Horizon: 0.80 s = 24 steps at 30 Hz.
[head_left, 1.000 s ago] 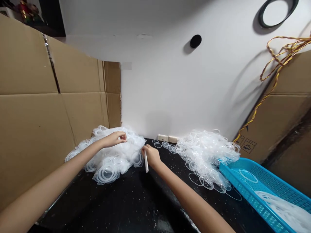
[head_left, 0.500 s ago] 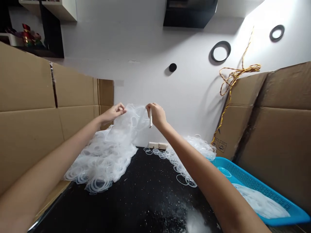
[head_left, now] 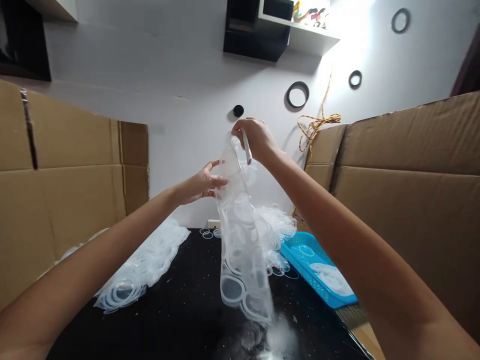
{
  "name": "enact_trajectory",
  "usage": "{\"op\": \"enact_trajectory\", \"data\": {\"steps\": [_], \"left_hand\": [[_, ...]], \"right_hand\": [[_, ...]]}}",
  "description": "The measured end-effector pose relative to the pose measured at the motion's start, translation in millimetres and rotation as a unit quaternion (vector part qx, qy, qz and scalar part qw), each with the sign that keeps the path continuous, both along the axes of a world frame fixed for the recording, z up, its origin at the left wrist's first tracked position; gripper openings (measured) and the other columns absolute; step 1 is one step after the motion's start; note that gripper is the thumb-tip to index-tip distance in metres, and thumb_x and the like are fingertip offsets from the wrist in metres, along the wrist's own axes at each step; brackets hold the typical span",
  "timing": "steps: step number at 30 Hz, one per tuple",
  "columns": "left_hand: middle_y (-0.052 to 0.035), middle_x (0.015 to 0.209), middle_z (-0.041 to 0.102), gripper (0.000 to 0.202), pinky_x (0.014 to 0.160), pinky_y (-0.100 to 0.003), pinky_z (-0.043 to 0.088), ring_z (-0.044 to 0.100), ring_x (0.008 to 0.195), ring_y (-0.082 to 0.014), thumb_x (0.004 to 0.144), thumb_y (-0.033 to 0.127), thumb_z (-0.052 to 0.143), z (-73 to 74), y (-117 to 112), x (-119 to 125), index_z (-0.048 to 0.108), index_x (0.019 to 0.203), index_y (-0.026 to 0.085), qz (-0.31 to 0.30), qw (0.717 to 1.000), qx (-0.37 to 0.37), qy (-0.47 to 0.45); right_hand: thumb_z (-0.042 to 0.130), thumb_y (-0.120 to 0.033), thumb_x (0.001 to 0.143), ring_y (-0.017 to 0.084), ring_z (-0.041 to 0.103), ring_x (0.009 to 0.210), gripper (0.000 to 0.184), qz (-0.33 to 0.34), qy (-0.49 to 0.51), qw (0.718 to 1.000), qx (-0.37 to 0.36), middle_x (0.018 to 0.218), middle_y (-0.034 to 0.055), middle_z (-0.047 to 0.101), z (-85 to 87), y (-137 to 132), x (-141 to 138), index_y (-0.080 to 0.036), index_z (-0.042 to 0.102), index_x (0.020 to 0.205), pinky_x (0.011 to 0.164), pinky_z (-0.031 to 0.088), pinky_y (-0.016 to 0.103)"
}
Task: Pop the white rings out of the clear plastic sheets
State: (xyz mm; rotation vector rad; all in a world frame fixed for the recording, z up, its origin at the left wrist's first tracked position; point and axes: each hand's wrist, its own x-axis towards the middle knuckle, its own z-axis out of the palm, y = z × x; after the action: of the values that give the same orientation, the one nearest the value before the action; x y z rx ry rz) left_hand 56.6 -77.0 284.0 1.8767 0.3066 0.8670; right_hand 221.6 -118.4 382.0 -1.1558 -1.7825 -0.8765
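A long, limp strip of translucent plastic sheet [head_left: 243, 250] with round cut-outs and rings hangs over the black tabletop. My right hand [head_left: 257, 137] pinches its top end and also holds a thin white stick [head_left: 246, 147] pointing down. Lower on the left edge, my left hand [head_left: 206, 184] has its thumb in front of the strip and its other fingers partly hidden at the edge. A pile of similar plastic sheets [head_left: 150, 255] lies on the left of the table. Behind the strip, on the right, is a heap of loose clear rings [head_left: 279, 220].
A blue plastic basket [head_left: 324, 292] at the right holds white translucent pieces. Cardboard panels rise on the left [head_left: 75, 150] and right [head_left: 405, 170]. The black table [head_left: 180, 315] carries whitish dust near its front. A yellow cord [head_left: 318, 122] hangs on the wall.
My right hand has lifted the strip off the left pile and carried it up and right. My left hand has followed to the strip's edge. The view has turned rightward.
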Motion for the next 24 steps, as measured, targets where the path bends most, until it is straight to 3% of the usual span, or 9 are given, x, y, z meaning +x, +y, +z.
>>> {"op": "enact_trajectory", "data": {"steps": [2,4,6,9,14,20,24], "left_hand": [[-0.0016,0.095,0.061,0.079,0.065,-0.028,0.046,0.057,0.086,-0.0165,0.068,0.034,0.068,-8.9,-6,7,0.021,0.131,0.035,0.001,0.999,-0.003,0.051],[-0.0025,0.089,0.063,0.065,0.062,-0.026,0.045,0.057,0.081,-0.0154,0.068,0.035,0.068,-14.9,-12,11,0.038,0.125,0.029,-0.005,0.995,0.006,0.097],[-0.0027,0.076,0.064,0.041,0.06,-0.025,0.044,0.057,0.07,-0.0128,0.067,0.037,0.068,-17.6,-16,12,0.059,0.104,0.02,-0.012,0.991,0.017,0.129],[-0.0016,0.066,0.063,0.026,0.06,-0.024,0.043,0.053,0.059,-0.0094,0.068,0.038,0.067,-15.1,-18,8,0.066,0.081,0.016,0.005,0.989,0.036,0.142],[-0.0003,0.066,0.063,0.025,0.06,-0.024,0.041,0.052,0.06,-0.0097,0.066,0.04,0.068,3.1,-13,-15,0.067,0.077,0.018,0.083,0.987,0.072,0.116],[0.0018,0.057,0.057,0.029,0.054,-0.023,0.036,0.047,0.056,-0.0099,0.06,0.045,0.071,33.0,-20,-51,0.068,0.072,0.019,0.209,0.969,0.133,0.025],[0.0023,0.053,0.055,0.03,0.051,-0.022,0.033,0.045,0.052,-0.0082,0.053,0.043,0.076,46.9,-34,-64,0.068,0.068,0.018,0.231,0.964,0.134,-0.016]], "right_hand": [[0.047,-0.017,0.078,0.012,0.047,0.063,0.012,-0.024,-0.029,0.999,-0.011,0.072,0.0012,0.051,3.8,-14,12,-0.016,0.058,0.074,0.063,0.036,0.026],[0.048,-0.015,0.077,0.012,0.048,0.063,0.012,-0.043,-0.043,0.998,-0.004,0.073,0.0015,0.052,8.4,-27,23,-0.015,0.06,0.075,0.062,0.036,0.025],[0.048,-0.015,0.079,0.011,0.049,0.064,0.014,-0.052,-0.05,0.997,0.014,0.072,0.0018,0.053,13.2,-40,35,-0.014,0.061,0.077,0.063,0.036,0.025],[0.049,-0.017,0.08,0.012,0.05,0.065,0.015,-0.068,-0.057,0.996,0.025,0.072,0.0022,0.054,19.0,-57,54,-0.013,0.063,0.078,0.065,0.037,0.026],[0.053,-0.018,0.079,0.013,0.05,0.066,0.013,-0.113,-0.062,0.991,0.022,0.071,0.0031,0.055,17.8,-80,84,-0.014,0.065,0.079,0.065,0.038,0.028],[0.048,-0.012,0.078,0.013,0.052,0.064,0.017,-0.083,-0.119,0.989,0.009,0.07,0.0026,0.057,4.3,-98,98,-0.016,0.065,0.076,0.061,0.039,0.025],[0.049,-0.012,0.077,0.014,0.055,0.065,0.017,-0.066,-0.14,0.988,0.005,0.071,0.0031,0.059,2.2,-106,98,-0.016,0.065,0.076,0.062,0.04,0.026]]}}
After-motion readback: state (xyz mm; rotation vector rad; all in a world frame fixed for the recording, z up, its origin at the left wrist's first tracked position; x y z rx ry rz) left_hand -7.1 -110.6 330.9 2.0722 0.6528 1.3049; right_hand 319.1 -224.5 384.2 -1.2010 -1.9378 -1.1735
